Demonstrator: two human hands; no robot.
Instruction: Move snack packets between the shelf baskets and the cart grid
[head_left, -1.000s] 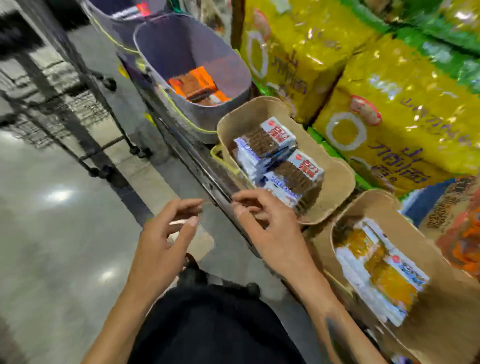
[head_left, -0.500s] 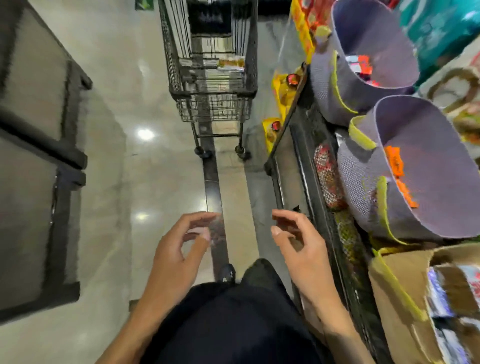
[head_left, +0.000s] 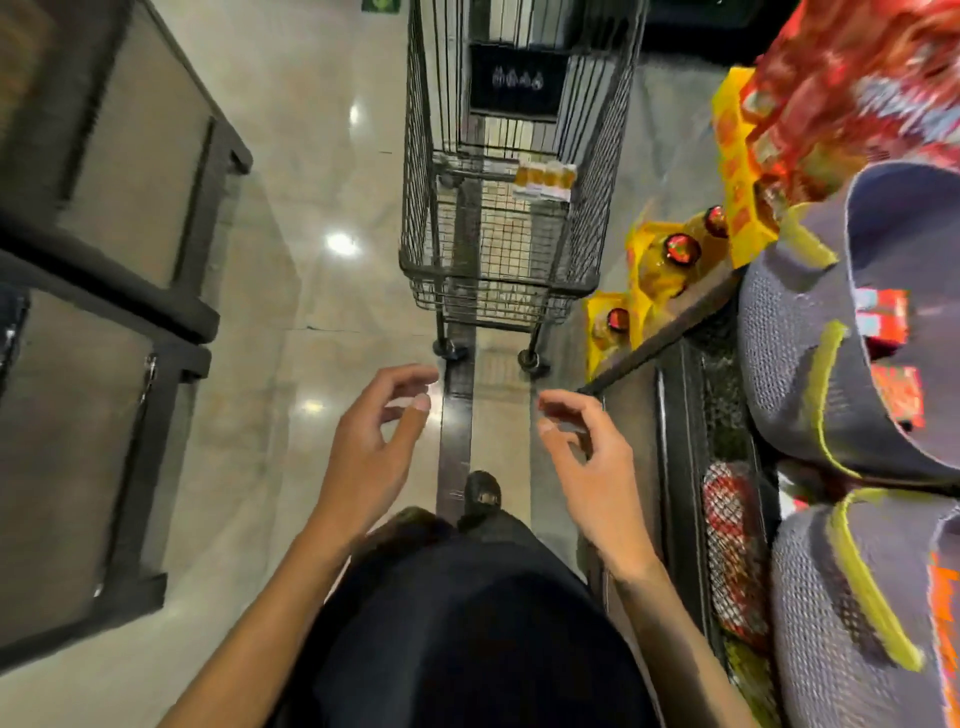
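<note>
- Glossy shop floor (head_left: 291, 291) fills the left of the frame.
- Wire cart (head_left: 498, 218) at top centre holds yellow snack packets (head_left: 545, 179).
- Grey baskets (head_left: 810, 364) sit at right.
- Left hand (head_left: 371, 452) and right hand (head_left: 592, 462), low centre, are loosely curled, holding nothing.

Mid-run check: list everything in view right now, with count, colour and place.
Cart: one, dark wire, straight ahead on the floor.
Snack packets: short row, yellow and white, inside the cart; count unclear.
Baskets: two, grey mesh with yellow-green trim, right shelf.
Red-orange packets: several, inside the baskets.
Bottles: at least three, yellow with red caps, low shelf beside the cart.
Red bags: blurred, top right.
Cabinets: dark-framed, left.
Left hand: empty, fingers loosely curled.
Right hand: empty, fingers loosely curled.
</note>
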